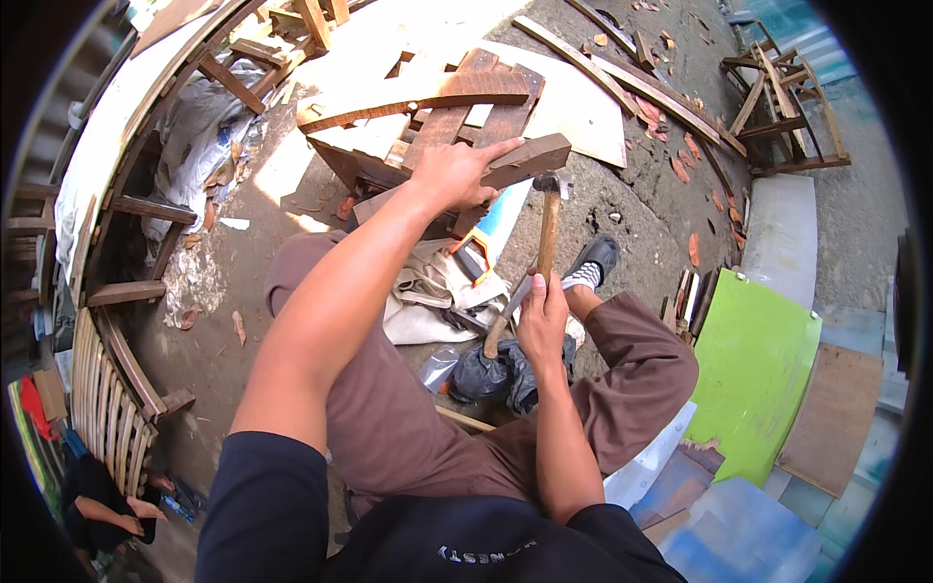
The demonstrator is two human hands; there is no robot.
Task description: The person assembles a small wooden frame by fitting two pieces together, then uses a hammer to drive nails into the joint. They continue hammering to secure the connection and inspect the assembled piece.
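The left hand [455, 173] lies flat over a short dark wooden block [525, 158], fingers spread and pressing it down on a stack of rough planks [447, 107], index finger stretched along its top edge. The right hand [542, 319] is wrapped tight round the wooden handle of a hammer [547, 225], gripping low on the shaft, with the metal head raised just beside the block's near end. The block sits at the front edge of the plank stack, ahead of the person's knees, above a crumpled cloth [432, 291] and a hand saw [486, 238] on the ground.

To strike well here, I judge the pressing hand should stay back from the end nearest the hammer head, since those fingers are close to the line of the blow. Keeping the block seated firmly on the planks and swinging short and square should stop it skidding off the uneven pile
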